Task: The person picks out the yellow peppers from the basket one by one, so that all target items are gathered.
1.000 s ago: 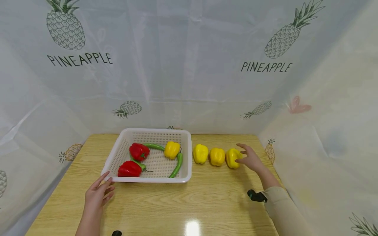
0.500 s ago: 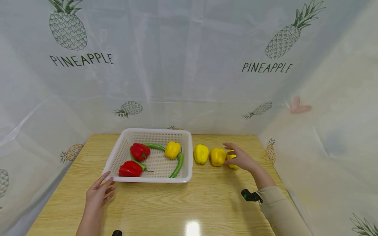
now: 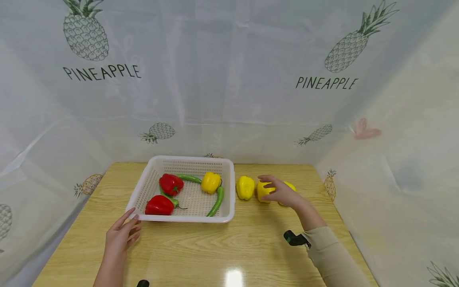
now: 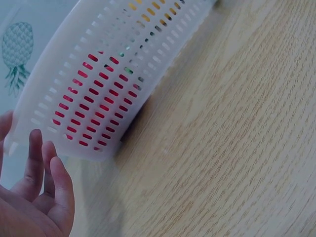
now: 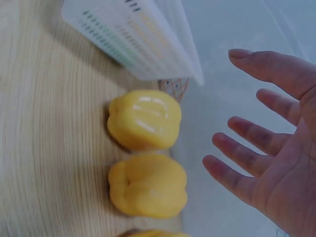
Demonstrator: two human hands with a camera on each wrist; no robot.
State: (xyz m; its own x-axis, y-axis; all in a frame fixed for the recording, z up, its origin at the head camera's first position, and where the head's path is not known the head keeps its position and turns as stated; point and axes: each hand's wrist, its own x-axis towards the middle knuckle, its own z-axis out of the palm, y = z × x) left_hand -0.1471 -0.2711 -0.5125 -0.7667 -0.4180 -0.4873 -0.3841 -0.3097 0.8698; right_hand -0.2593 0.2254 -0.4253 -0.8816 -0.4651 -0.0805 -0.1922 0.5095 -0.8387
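My left hand [image 3: 120,236] is at the near left corner of the white plastic basket [image 3: 179,219], its fingertips right at the rim. In the left wrist view its other fingers hang relaxed beside the perforated wall. My right hand [image 3: 281,192] reaches over the row of yellow bell peppers, fingers spread with nothing between them. It partly hides the middle yellow pepper [image 3: 263,192] and the right yellow pepper [image 3: 291,185] in the head view. The left yellow pepper [image 3: 245,187] stands in full view beside the basket. The right wrist view shows the open palm and spread fingers [image 5: 254,160].
Inside the basket lie a back red bell pepper [image 3: 170,184], a front red bell pepper [image 3: 159,205], a yellow bell pepper [image 3: 210,183] and several green chili peppers, one chili pepper [image 3: 216,202] at the right. A pineapple-print curtain [image 3: 222,99] encloses the wooden table [image 3: 201,247].
My right hand has moved left from the right yellow pepper to over the middle one, holding nothing. The left hand stays at the basket's corner, and the peppers have not moved.
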